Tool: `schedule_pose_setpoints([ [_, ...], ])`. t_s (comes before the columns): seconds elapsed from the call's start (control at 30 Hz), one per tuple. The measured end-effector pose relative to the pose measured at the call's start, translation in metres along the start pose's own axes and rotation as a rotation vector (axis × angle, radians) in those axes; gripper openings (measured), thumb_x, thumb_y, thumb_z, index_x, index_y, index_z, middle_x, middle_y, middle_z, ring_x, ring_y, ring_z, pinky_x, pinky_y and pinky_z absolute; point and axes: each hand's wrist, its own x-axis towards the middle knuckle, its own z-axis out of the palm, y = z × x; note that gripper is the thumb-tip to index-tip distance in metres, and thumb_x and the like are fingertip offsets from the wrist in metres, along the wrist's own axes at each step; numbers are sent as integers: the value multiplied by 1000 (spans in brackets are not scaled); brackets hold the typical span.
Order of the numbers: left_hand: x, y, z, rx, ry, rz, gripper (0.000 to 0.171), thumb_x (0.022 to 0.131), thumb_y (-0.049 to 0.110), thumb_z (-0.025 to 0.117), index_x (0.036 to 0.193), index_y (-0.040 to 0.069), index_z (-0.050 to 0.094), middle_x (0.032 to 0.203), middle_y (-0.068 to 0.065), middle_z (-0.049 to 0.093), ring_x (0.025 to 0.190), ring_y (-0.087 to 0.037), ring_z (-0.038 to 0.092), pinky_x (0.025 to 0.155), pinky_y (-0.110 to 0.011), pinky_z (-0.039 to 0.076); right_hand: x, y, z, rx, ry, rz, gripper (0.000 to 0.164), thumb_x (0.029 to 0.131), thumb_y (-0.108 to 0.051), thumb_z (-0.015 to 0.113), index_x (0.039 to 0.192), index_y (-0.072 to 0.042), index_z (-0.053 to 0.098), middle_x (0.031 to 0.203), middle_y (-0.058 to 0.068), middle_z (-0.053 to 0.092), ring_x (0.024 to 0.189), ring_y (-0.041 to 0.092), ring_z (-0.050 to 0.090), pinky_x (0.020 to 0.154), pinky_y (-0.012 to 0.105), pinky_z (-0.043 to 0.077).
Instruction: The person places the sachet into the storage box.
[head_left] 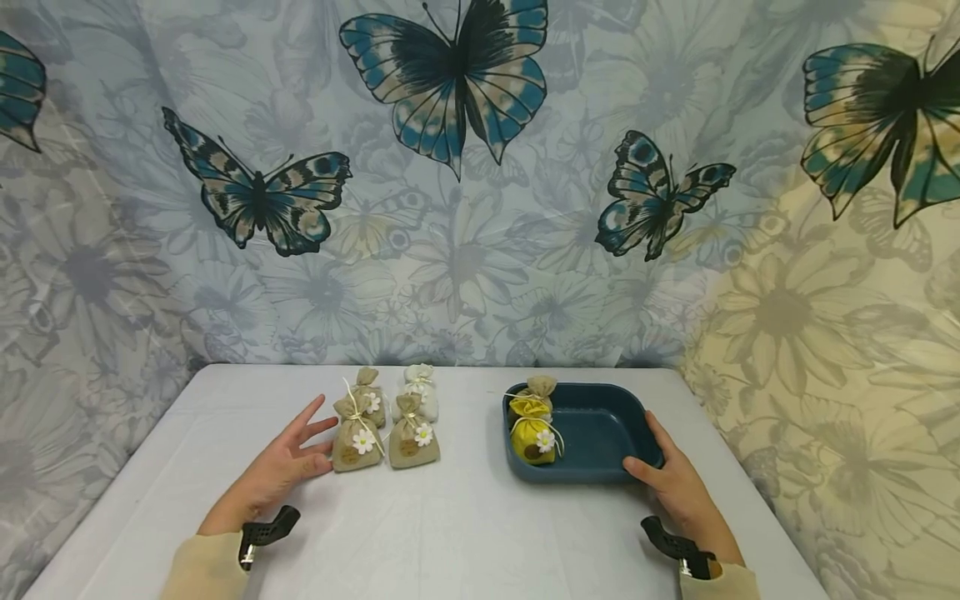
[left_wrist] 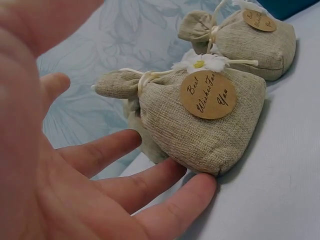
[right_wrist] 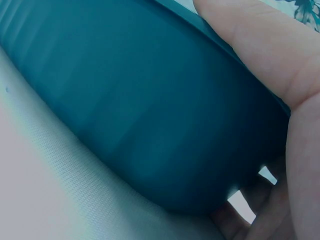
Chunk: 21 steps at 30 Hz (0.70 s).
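Observation:
My left hand (head_left: 281,467) has its fingers spread beside a beige burlap sachet (head_left: 356,437). In the left wrist view its fingertips reach the base of that sachet (left_wrist: 215,127), which bears a daisy and a round "Best Wishes For You" label. A second burlap sachet (head_left: 415,442) stands just to the right. At the right end of a dark blue tray (head_left: 600,475), my right hand (head_left: 678,479) grips the corner. Its thumb (right_wrist: 260,45) lies along the rim, with the other fingers around the outer wall. In the tray's left end sits a yellow sachet (head_left: 531,440) with a daisy.
Behind the front pair stand another burlap sachet (head_left: 369,387) and a white one (head_left: 422,387). A beige sachet top (head_left: 542,386) shows behind the yellow one in the tray. A white cloth covers the table (head_left: 465,533); a butterfly-patterned curtain (head_left: 465,275) hangs behind it.

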Motion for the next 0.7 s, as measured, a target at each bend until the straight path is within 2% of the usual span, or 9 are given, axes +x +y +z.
schedule_pose_setpoints([
  [0.17, 0, -3, 1, 23, 11, -6, 74, 97, -1, 63, 157, -2, 20, 156, -34, 17, 135, -54, 26, 94, -31, 48, -1, 3, 0, -15, 5, 0, 100, 92, -26, 75, 162, -29, 3, 164, 16, 2, 147, 45, 3, 110, 67, 10],
  [0.27, 0, -3, 4, 92, 43, -25, 62, 96, 0, 64, 150, -8, 34, 154, -32, 26, 135, -51, 31, 92, -28, 48, -2, 3, 0, -14, 6, -4, 100, 92, -26, 75, 162, -31, 3, 164, 15, 2, 147, 44, 3, 110, 67, 10],
  [0.47, 1, -3, 8, 252, 92, -3, 54, 93, 5, 70, 141, -7, 51, 149, -27, 40, 130, -54, 39, 92, -31, 46, -1, 1, 1, -12, 6, -2, 100, 92, -27, 75, 161, -34, 3, 164, 16, 1, 147, 45, 3, 110, 67, 10],
  [0.7, 6, -5, 9, 285, 121, -67, 56, 90, 10, 76, 141, 1, 55, 150, -24, 40, 130, -47, 44, 91, -36, 49, 0, 3, 1, -9, 10, -9, 99, 93, -27, 74, 161, -34, 3, 164, 15, 2, 147, 45, 2, 110, 67, 9],
])
